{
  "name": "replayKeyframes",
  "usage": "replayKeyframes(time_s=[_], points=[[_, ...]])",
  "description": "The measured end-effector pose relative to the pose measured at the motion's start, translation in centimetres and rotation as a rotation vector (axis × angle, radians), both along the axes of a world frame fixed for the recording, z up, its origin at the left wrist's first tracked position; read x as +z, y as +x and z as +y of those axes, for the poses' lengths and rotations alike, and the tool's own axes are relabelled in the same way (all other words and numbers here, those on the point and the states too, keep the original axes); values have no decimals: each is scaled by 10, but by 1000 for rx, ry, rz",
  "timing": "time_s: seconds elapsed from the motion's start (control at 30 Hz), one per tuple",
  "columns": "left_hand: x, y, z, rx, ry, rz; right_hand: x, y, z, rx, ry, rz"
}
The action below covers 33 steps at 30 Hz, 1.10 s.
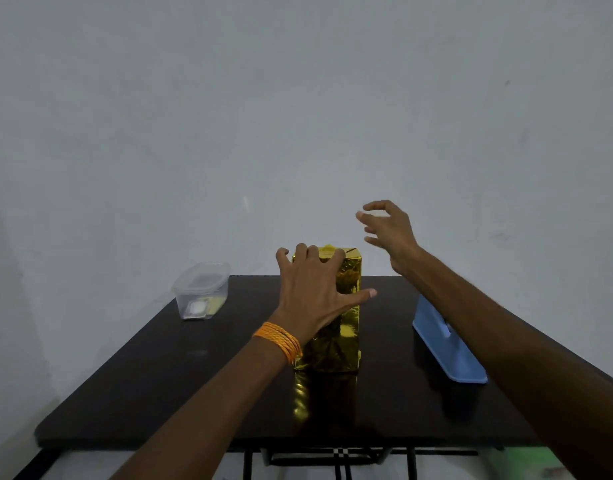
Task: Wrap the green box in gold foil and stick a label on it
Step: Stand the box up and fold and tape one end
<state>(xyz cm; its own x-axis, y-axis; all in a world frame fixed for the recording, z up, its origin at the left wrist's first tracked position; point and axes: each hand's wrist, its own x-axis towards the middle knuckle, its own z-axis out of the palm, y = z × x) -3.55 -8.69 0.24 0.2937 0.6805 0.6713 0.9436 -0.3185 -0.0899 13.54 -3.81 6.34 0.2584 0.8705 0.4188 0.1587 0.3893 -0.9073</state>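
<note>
Fingers (303, 252) of the left hand (312, 296) hook over the top edge of the gold-wrapped box (350, 327), with the thumb stretched across its near face. The box stands upright on the table (159, 375), its long axis vertical, right under those fingers. The right hand (391, 233) hovers up and to the right of them, fingers apart, loosely bent and holding nothing. The clear tub (201, 289), perhaps holding labels, sits well to the left, so the left hand is nearer to it.

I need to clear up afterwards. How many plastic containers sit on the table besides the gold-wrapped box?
2. A clear lidded tub at the table's far left corner, and a blue tray on the right, partly behind the right forearm. The arms may hide more.
</note>
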Motion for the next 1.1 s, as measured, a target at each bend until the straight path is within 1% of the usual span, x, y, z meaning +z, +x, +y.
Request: replayKeyframes(time_s=[0.03,0.13,0.23,0.33,0.4,0.5,0.6,0.77,0.87,1.0,1.1], points=[[0,0,0,1,-5,-1,4,1,-1,-36,48,-83],[-1,2,0,1,-14,-9,14,0,-7,-32,139,-334],[-2,1,-1,-5,-17,-15,23,-4,-12,56,127,-595],[-3,0,0,-24,-11,-24,29,-7,-11,169,73,-747],[-3,-1,-1,-31,-22,-28,34,-9,-11,238,47,-797],[-2,0,-1,-24,-42,-20,41,-14,-10,264,68,-853],[-2,0,0,-30,-44,-22,44,-21,-8,306,34,-897],[-4,0,1,-44,-29,-37,40,-26,2,314,21,-908],[-3,0,0,-53,-35,-37,35,-27,12,299,-3,-948],[-2,-1,-2,-55,-48,-28,34,-29,19,286,-64,-1053],[-1,0,-4,-57,-45,-35,38,-35,25,227,-95,-1172]])
